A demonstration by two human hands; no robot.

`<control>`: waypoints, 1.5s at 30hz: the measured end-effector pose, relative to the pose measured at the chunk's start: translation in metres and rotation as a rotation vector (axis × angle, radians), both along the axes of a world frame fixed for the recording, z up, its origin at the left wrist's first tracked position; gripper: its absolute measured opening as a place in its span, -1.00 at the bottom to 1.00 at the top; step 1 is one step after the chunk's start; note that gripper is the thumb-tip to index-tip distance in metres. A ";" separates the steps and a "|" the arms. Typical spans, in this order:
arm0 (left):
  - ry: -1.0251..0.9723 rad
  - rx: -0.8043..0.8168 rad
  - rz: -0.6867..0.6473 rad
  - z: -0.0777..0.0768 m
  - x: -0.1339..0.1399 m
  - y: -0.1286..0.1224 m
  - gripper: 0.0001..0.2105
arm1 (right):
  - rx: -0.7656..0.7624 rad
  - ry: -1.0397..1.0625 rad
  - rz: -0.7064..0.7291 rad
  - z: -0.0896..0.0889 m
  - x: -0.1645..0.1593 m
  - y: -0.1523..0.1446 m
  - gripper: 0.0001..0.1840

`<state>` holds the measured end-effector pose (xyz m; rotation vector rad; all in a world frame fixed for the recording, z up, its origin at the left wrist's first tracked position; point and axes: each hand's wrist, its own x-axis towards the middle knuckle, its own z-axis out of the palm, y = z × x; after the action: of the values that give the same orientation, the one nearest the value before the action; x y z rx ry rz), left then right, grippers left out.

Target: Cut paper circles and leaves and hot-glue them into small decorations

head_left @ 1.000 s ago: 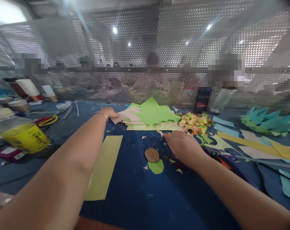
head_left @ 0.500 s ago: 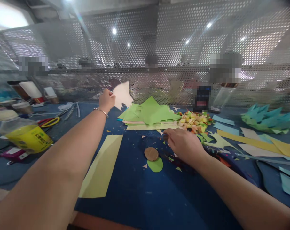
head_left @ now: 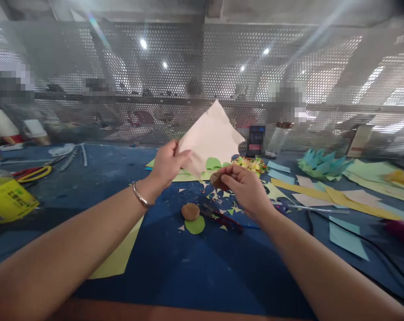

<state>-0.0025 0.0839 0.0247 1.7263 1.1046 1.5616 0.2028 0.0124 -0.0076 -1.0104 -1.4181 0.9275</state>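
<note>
Pale paper sheet (head_left: 211, 138) pinched in left hand (head_left: 168, 162) fingers (head_left: 183, 154), raised

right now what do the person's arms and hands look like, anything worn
Both forearms are bare, with no sleeves in view and no gloves. The left hand has a thin silver bangle around its wrist. The right hand shows no ring, watch or band that I can make out.

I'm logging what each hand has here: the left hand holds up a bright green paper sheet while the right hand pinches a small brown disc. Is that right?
Not quite. In the head view the sheet held up by the left hand is pale pinkish-white, not bright green; green paper lies on the table behind it. The right hand does pinch a small brown disc.
</note>
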 end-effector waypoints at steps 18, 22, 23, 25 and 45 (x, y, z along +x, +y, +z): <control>-0.404 -0.505 -0.549 -0.020 0.023 -0.054 -0.73 | -0.078 -0.002 -0.047 0.002 -0.005 -0.008 -0.86; -0.368 -0.554 -0.513 -0.025 0.023 -0.061 -0.77 | -0.061 -0.057 -0.052 0.003 -0.005 -0.010 -0.86; -0.352 -0.578 -0.488 -0.025 0.024 -0.062 -0.77 | -0.057 -0.083 -0.056 0.003 -0.005 -0.010 -0.86; -0.310 -0.622 -0.463 -0.026 0.024 -0.065 -0.76 | -0.055 -0.137 -0.067 0.003 -0.005 -0.011 -0.85; -0.276 -0.467 -0.495 -0.028 0.022 -0.063 -0.76 | 0.215 -0.717 -0.173 0.007 -0.005 -0.025 -0.69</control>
<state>0.0194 0.0213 -0.0029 1.2921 0.7498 1.0848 0.1980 -0.0127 -0.0002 -1.3432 -1.9248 0.2678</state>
